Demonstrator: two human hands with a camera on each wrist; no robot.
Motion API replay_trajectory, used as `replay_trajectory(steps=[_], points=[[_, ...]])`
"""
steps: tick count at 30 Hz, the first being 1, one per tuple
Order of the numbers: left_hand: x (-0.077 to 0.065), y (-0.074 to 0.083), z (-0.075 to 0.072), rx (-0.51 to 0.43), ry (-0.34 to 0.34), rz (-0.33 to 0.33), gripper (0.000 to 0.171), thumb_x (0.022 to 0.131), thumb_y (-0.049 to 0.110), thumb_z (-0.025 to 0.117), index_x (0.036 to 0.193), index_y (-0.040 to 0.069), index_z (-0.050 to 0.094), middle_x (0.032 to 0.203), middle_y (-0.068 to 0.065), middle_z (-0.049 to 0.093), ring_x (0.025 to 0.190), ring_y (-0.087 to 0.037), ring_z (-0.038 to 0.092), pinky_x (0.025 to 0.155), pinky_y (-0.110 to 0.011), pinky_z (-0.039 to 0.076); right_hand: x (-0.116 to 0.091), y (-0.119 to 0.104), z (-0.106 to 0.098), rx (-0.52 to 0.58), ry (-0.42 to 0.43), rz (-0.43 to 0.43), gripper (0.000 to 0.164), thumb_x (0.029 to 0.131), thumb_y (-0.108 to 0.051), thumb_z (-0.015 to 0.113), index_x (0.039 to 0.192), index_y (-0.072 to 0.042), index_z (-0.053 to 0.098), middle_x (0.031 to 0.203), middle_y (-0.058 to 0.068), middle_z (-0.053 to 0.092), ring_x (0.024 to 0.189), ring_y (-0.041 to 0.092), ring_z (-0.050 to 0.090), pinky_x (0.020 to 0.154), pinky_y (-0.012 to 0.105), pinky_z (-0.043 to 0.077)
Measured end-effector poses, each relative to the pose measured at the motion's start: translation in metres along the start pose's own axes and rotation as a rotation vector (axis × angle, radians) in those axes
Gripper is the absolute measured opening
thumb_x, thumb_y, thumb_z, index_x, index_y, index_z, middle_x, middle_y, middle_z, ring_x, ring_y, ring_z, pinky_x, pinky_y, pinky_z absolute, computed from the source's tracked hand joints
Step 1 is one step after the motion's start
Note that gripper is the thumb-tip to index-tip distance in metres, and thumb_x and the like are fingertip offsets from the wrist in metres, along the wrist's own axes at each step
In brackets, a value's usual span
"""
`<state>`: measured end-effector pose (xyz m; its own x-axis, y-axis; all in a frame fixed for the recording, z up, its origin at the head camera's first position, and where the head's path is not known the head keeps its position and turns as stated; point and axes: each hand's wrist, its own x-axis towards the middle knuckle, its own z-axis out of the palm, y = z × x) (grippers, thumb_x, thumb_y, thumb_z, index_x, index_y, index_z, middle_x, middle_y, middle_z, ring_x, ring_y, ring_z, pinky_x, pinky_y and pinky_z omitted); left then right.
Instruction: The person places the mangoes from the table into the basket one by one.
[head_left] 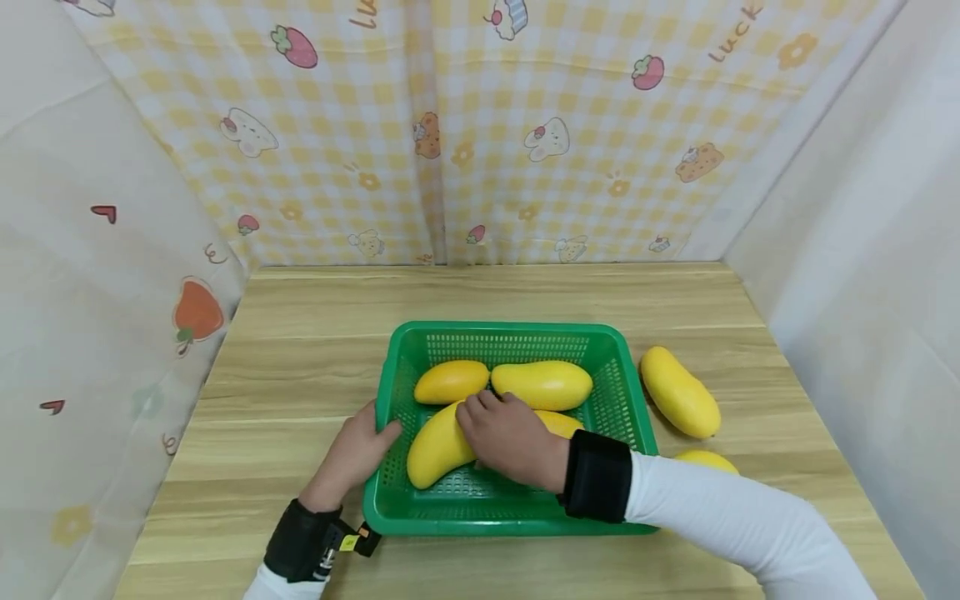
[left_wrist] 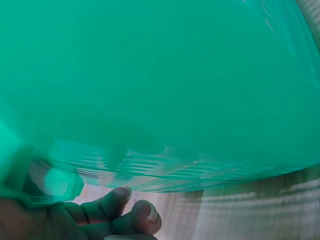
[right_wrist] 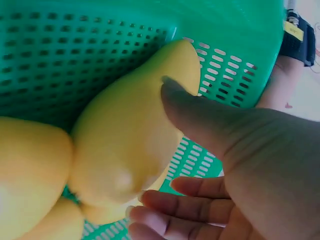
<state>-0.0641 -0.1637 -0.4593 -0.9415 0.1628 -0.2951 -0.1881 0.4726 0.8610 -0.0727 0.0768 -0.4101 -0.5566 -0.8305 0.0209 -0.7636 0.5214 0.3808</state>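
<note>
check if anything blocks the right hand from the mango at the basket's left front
Nothing visible does: the right hand is right at that mango, and the basket is open on top.

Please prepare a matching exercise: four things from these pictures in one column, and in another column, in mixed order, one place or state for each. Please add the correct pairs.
Things
1. Green perforated plastic basket
2. Person's bare left hand
3. Person's bare right hand
4. Light wood-grain tabletop

Places and states
A. Lies under the basket
B. Is inside the basket, at a long, curved yellow fruit
C. Contains several yellow fruits
D. Grips the rim at the left end

Right pairs: 1-C, 2-D, 3-B, 4-A
</note>
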Motion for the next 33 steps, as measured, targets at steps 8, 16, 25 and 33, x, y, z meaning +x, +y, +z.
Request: replay_trajectory(steps=[8,16,25,33], points=[[0.001,-0.002,0.007,0.047,0.003,0.011,0.039,0.096,0.012,0.047,0.131,-0.006,0.043,0.090,-0.012,0.061,0.063,-0.016,0.062,0.053,-0.029,0.054,0.013,-0.017,0.014,-0.188,0.107,0.043,0.019,0.095,-0.030,0.056,0.094,-0.014,0.067,0.085,0.001,0.052,0.062,0.012,0.043,0.047,0.018,0.038],[-0.002,-0.001,0.006,0.040,-0.001,0.008,0.036,0.096,0.011,0.046,0.128,-0.005,0.046,0.082,-0.010,0.060,0.058,-0.017,0.061,0.050,-0.030,0.053,0.013,-0.022,0.020,-0.231,0.055,0.059,0.021,0.097,-0.026,0.052,0.096,-0.011,0.066,0.089,0.004,0.053,0.064,0.013,0.043,0.048,0.016,0.037],[-0.001,-0.003,0.005,0.041,0.018,0.000,0.036,0.096,0.011,0.047,0.128,-0.005,0.046,0.085,-0.011,0.061,0.058,-0.018,0.062,0.050,-0.030,0.054,0.012,-0.013,0.012,-0.115,0.032,0.087,0.047,0.090,-0.055,0.056,0.099,-0.010,0.068,0.088,0.003,0.055,0.070,0.013,0.050,0.055,0.021,0.044],[0.000,-0.001,0.001,0.041,0.019,0.008,0.034,0.096,0.012,0.047,0.127,-0.005,0.046,0.084,-0.011,0.060,0.058,-0.018,0.062,0.051,-0.031,0.054,-0.017,0.032,-0.027,0.184,0.014,0.233,0.056,0.083,-0.056,0.066,0.099,-0.002,0.062,0.087,0.008,0.051,0.070,0.019,0.049,0.057,0.029,0.045]])
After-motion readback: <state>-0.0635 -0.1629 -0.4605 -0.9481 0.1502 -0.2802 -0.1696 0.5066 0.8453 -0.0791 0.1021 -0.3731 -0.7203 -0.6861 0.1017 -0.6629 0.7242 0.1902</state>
